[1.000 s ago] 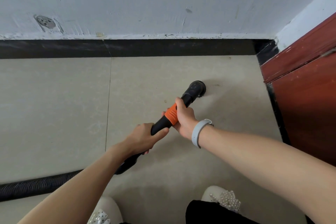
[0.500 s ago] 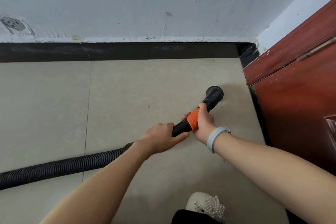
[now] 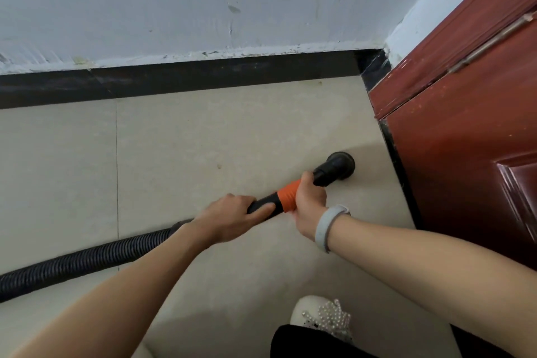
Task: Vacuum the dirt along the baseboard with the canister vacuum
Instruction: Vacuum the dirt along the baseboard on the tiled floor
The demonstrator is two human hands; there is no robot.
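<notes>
While both hands clamp the vacuum wand [image 3: 266, 202], the left hand [image 3: 232, 219] grips its black part and the right hand [image 3: 309, 202] the orange collar (wristband on that wrist); the round nozzle [image 3: 338, 168] sits on the floor [image 3: 203, 139] near the red door [image 3: 465, 139], apart from the black baseboard [image 3: 203, 75].

Since one second ago the round nozzle [image 3: 340, 167] has travelled right across the floor tile [image 3: 203, 139], from near mid-tile to a spot near the red door [image 3: 465, 139] and its dark threshold strip [image 3: 399, 171]. Both hands have moved with it: the right hand [image 3: 308, 203] on the orange collar [image 3: 286, 196], the left hand [image 3: 229, 216] behind it on the black tube. More of the ribbed hose [image 3: 81, 263] lies exposed on the floor. The left shoe has left the view; one beaded shoe [image 3: 322, 315] remains.
</notes>
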